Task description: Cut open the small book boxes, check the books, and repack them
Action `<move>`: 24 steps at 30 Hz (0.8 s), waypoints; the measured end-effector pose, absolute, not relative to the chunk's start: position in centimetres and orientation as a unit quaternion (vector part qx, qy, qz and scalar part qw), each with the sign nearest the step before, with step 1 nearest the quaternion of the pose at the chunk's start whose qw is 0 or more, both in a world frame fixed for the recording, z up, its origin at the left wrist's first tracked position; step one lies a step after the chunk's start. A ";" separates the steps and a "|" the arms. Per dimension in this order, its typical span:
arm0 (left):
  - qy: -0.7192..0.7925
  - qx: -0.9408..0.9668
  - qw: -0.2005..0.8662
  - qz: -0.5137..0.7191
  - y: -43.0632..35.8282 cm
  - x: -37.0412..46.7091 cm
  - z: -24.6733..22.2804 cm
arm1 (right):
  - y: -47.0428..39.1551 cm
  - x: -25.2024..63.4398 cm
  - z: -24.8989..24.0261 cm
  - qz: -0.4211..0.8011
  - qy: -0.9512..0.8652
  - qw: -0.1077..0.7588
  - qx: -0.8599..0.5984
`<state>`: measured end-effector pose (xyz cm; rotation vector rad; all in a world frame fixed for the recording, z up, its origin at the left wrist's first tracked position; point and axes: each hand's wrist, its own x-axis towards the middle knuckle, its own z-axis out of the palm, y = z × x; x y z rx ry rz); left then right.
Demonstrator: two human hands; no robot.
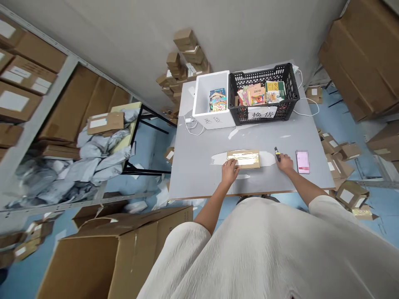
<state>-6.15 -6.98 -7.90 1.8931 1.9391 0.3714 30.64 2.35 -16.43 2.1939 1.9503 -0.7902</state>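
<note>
A small cardboard box (249, 163) with shiny tape along its top lies flat near the front of the grey table. My left hand (229, 172) grips its left front corner, fingers over the top and thumb at the near side. To the right of the box, my right hand (284, 162) is closed around a black and yellow utility knife (277, 154), which points away from me at the tabletop. Whether its blade is out is too small to tell. Just right of that hand lies a phone (302, 162) with a lit pinkish screen.
On the grey table (205, 143), a white bin (215, 121) and a black plastic crate (264, 113), both with books, stand at the back. White cables lie beside them. A large open carton (140, 245) stands at lower left; shelves of parcels (106, 160) lie beyond.
</note>
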 end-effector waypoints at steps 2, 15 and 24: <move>0.695 0.679 0.200 0.128 -7.1 -6.2 -8.1 | 2.4 30.5 -16.4 -0.254 0.648 0.063 0.715; 0.673 0.704 0.158 0.161 -7.5 -6.6 -9.7 | 3.4 30.4 -11.7 -0.345 0.528 -0.028 0.775; 0.622 0.739 0.161 0.202 -9.2 -7.6 -9.0 | 4.9 24.2 -3.9 -0.397 0.669 -0.155 0.609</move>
